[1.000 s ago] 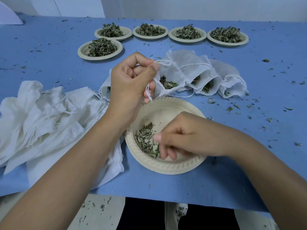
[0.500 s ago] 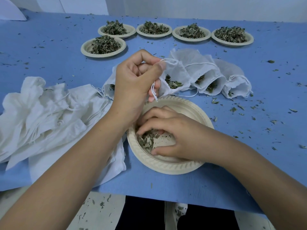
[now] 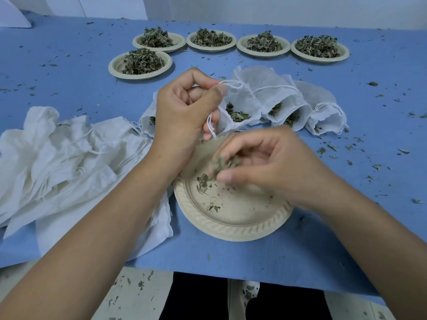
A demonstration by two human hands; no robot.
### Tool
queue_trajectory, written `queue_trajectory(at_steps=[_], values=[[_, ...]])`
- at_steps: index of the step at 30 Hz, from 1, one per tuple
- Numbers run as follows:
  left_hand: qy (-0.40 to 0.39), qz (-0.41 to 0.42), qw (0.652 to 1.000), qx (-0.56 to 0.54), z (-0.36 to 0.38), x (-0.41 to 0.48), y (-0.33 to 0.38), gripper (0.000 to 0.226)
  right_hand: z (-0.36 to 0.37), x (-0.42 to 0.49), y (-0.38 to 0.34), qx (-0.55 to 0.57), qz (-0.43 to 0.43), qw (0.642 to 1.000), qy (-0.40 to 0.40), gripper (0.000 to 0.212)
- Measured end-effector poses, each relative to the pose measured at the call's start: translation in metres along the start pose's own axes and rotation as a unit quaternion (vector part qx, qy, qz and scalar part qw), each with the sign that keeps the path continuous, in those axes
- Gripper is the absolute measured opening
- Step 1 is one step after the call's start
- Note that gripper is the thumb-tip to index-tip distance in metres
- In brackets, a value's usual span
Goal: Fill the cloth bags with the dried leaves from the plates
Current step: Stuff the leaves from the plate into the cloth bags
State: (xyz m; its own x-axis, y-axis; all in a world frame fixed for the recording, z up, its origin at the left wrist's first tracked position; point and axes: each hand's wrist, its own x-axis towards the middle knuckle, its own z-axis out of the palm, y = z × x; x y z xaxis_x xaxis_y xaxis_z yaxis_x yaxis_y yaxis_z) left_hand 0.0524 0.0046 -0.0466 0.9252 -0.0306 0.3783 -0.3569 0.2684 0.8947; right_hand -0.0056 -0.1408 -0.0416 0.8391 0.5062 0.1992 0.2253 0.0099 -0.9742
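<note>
Hands: left hand (image 3: 182,109) holds part-filled bag (image 3: 241,97) open, right hand (image 3: 272,162) pinches leaves (image 3: 223,163) (plate (image 3: 231,232) holds crumbs).

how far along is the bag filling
Done: several filled bags lie right of the open bag. In hand: left hand holds that bag's mouth, right hand pinches leaves over the nearly empty plate. Left: five full plates, a pile of empty bags.

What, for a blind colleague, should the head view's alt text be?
The right hand holds a pinch of dried green leaves over a near-empty beige paper plate, beside a white drawstring cloth bag that the left hand pinches open. Five heaped plates stand behind.
</note>
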Motion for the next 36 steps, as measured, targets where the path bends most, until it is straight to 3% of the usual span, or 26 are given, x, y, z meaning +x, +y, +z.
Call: queue_trajectory(at_steps=[4,6,9,12,16,18,23,27,31,36], values=[[-0.019,0.023,0.998,0.051,0.001,-0.002,0.0,0.021,-0.01,0.004,-0.006,0.199,-0.074,0.97,0.123,0.012],[-0.033,0.017,0.997,0.066,0.002,-0.004,0.0,0.02,-0.014,0.006,-0.004,0.219,-0.084,0.952,0.194,0.011],[-0.045,0.009,0.996,0.072,0.003,-0.005,0.0,0.017,-0.016,0.006,0.0,0.156,-0.084,0.944,0.277,0.013],[-0.053,0.01,0.996,0.076,0.004,-0.007,0.001,0.016,-0.015,0.005,0.004,-0.012,-0.095,0.941,0.324,0.012],[-0.079,0.009,0.992,0.097,0.005,-0.009,0.002,0.015,-0.011,0.005,0.012,-0.285,-0.135,0.901,0.297,0.012],[-0.083,0.009,0.991,0.105,0.005,-0.01,0.002,0.015,-0.011,0.005,0.014,-0.351,-0.152,0.882,0.275,0.018],[-0.068,0.01,0.993,0.099,0.004,-0.008,0.003,0.017,-0.015,0.004,0.009,-0.262,-0.182,0.914,0.25,0.025],[-0.073,0.007,0.993,0.098,0.004,-0.008,0.003,0.016,-0.013,0.004,0.012,-0.361,-0.247,0.861,0.259,0.004],[-0.083,0.009,0.992,0.095,0.003,-0.008,0.003,0.016,-0.011,0.008,0.019,-0.451,-0.252,0.825,0.228,0.014],[-0.061,0.004,0.994,0.088,0.002,-0.006,0.001,0.017,-0.02,0.006,0.011,-0.359,-0.225,0.88,0.216,0.015]])
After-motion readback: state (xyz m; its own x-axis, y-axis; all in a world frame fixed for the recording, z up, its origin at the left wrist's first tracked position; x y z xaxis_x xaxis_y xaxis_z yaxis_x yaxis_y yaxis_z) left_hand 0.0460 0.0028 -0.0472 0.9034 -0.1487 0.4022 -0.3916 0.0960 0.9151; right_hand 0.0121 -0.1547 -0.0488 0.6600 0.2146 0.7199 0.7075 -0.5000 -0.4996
